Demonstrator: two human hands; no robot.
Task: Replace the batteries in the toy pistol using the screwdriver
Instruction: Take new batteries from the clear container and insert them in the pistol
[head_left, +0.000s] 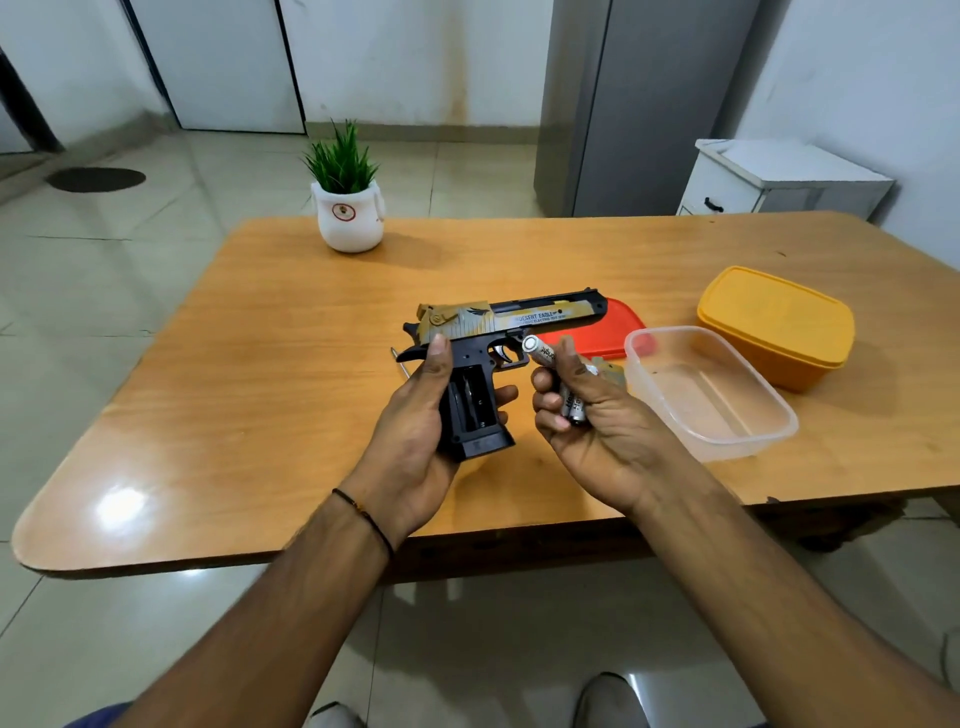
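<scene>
My left hand (410, 441) grips the black and gold toy pistol (506, 325) by its handle, barrel pointing right, above the wooden table (234, 364). The battery compartment (470, 402) in the grip is open and looks empty. Just right of the pistol, my right hand (587, 415) holds several silver batteries (543, 356); one is raised between thumb and fingers near the trigger guard. A thin metal tip of the screwdriver (399, 358) pokes out behind my left hand. A small gold part, possibly the compartment cover (613, 375), lies behind my right hand.
An open clear plastic box (711, 395) stands to the right, its red lid (615, 327) behind the pistol. A closed yellow box (776, 325) is further right. A potted plant (349, 208) stands at the table's far edge.
</scene>
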